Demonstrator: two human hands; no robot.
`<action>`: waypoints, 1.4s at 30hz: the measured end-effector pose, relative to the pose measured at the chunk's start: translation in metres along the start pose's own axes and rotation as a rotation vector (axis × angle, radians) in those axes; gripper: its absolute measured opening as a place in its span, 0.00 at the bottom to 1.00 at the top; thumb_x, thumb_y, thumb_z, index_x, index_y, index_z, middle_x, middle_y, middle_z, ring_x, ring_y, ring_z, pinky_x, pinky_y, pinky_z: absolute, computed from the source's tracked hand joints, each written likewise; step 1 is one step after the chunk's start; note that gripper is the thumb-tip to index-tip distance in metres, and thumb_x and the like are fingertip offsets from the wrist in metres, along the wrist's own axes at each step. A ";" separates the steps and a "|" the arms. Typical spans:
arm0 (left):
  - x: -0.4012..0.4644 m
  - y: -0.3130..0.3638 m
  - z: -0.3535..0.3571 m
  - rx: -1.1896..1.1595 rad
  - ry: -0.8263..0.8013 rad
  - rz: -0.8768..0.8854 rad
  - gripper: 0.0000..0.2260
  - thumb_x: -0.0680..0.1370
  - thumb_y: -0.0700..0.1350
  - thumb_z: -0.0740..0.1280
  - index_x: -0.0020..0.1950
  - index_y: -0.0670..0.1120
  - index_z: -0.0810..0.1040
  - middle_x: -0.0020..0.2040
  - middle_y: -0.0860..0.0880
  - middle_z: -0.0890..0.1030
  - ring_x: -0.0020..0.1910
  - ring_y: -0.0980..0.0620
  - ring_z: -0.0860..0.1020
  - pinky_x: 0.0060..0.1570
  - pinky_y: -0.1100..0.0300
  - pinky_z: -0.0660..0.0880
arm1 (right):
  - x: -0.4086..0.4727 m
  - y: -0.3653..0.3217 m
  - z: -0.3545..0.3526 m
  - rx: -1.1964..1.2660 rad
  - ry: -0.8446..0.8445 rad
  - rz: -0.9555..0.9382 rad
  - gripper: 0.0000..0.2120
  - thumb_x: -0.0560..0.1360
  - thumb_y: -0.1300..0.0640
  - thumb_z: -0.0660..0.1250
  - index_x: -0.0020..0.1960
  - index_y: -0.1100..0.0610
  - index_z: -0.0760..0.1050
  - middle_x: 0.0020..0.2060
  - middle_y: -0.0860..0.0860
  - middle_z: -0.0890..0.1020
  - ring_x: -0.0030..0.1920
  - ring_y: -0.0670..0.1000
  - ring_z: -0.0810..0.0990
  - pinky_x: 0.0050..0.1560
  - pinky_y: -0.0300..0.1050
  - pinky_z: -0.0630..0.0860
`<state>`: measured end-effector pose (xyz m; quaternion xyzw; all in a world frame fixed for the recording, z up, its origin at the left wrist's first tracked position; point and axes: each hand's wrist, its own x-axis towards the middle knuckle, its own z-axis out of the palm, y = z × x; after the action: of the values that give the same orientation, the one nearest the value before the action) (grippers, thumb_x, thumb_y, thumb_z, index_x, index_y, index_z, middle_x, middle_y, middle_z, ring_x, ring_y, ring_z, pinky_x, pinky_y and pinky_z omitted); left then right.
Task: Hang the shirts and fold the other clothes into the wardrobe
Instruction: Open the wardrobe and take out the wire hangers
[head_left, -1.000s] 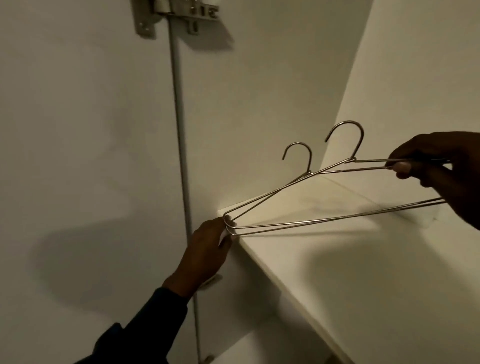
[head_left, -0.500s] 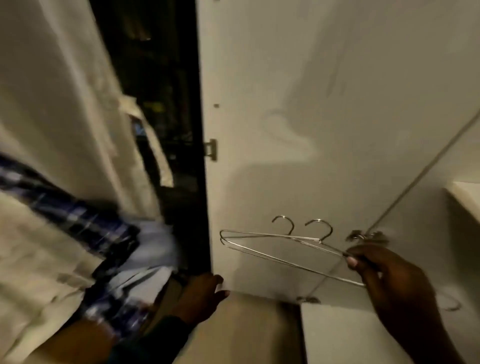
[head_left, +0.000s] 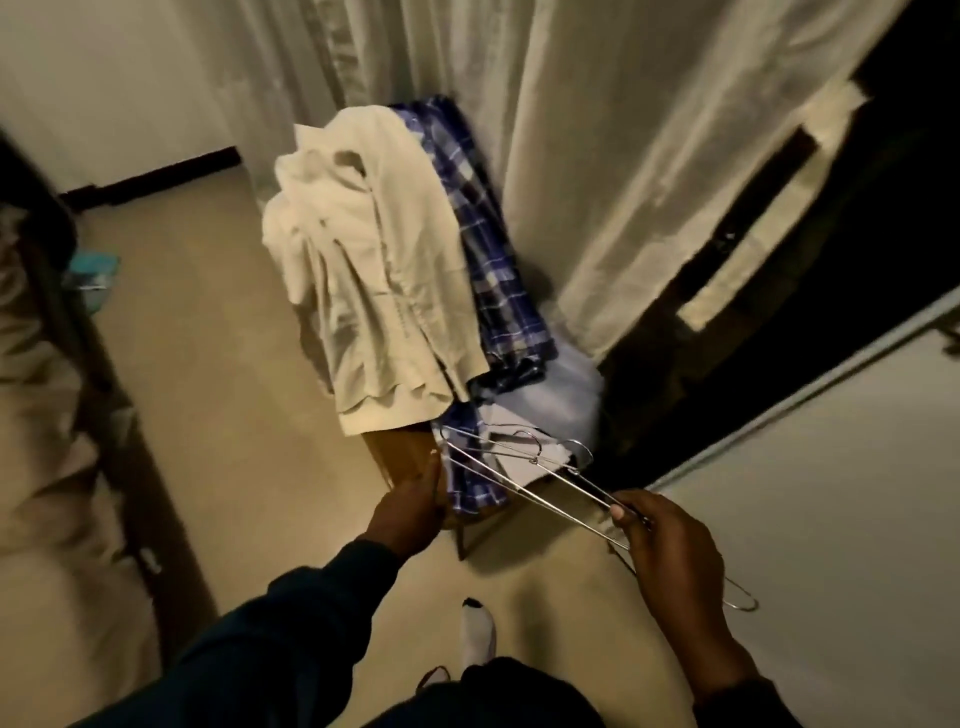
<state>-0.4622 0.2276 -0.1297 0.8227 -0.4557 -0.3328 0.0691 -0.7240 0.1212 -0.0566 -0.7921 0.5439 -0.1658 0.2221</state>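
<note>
Hangers (head_left: 524, 470), two thin wire ones, sit in the right hand (head_left: 670, 551). The fingers and thumb curl round the wires near one end, & the hooks point up over the chair (head_left: 402, 462). The far tips of the hangers poke out past the hand on the right, low down.

The left hand (head_left: 410, 512) is at the front edge of the wooden chair seat. It's seen from the back, so I can't tell if it grips the seat or just touches it.

Clothes are piled on the chair. A cream shirt (head_left: 374, 260) hangs over the chair back, on top. A blue checked shirt (head_left: 493, 244) lies just beside it & partly under it, w/ more checked cloth hanging off the seat front. A pale blue cloth (head_left: 550, 395) lies on the seat, right side, under the hangers.

Behind the chair hangs a long pale curtain (head_left: 623, 156). A white wardrobe door (head_left: 831, 493) stands at the right. A foot in a white sock (head_left: 479, 636) is on the tan floor (head_left: 218, 389), near the chair leg. At the far left is a bed (head_left: 47, 467) w/ pale bedding.
</note>
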 end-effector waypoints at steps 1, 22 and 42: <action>0.001 -0.009 -0.007 0.002 0.007 -0.027 0.35 0.83 0.45 0.63 0.82 0.45 0.43 0.71 0.38 0.72 0.64 0.39 0.75 0.61 0.51 0.73 | 0.011 -0.010 0.009 0.002 -0.029 -0.018 0.06 0.77 0.56 0.71 0.53 0.53 0.84 0.44 0.50 0.85 0.43 0.55 0.83 0.38 0.44 0.72; -0.008 -0.323 -0.123 -0.338 0.253 -0.676 0.29 0.83 0.50 0.63 0.80 0.46 0.55 0.71 0.42 0.71 0.69 0.42 0.71 0.65 0.51 0.69 | 0.139 -0.313 0.238 0.000 -0.575 -0.471 0.09 0.77 0.54 0.69 0.47 0.38 0.78 0.38 0.39 0.84 0.41 0.50 0.83 0.41 0.50 0.78; -0.014 -0.707 -0.324 -1.499 0.826 -0.816 0.30 0.76 0.51 0.69 0.73 0.42 0.66 0.62 0.47 0.79 0.57 0.49 0.79 0.61 0.55 0.75 | 0.147 -0.820 0.536 0.309 -1.009 -0.795 0.08 0.79 0.63 0.67 0.46 0.52 0.81 0.34 0.46 0.83 0.27 0.46 0.77 0.32 0.31 0.72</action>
<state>0.2281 0.5839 -0.1680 0.7126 0.2601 -0.2198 0.6134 0.2443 0.3301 -0.0708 -0.8719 0.0091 0.0801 0.4829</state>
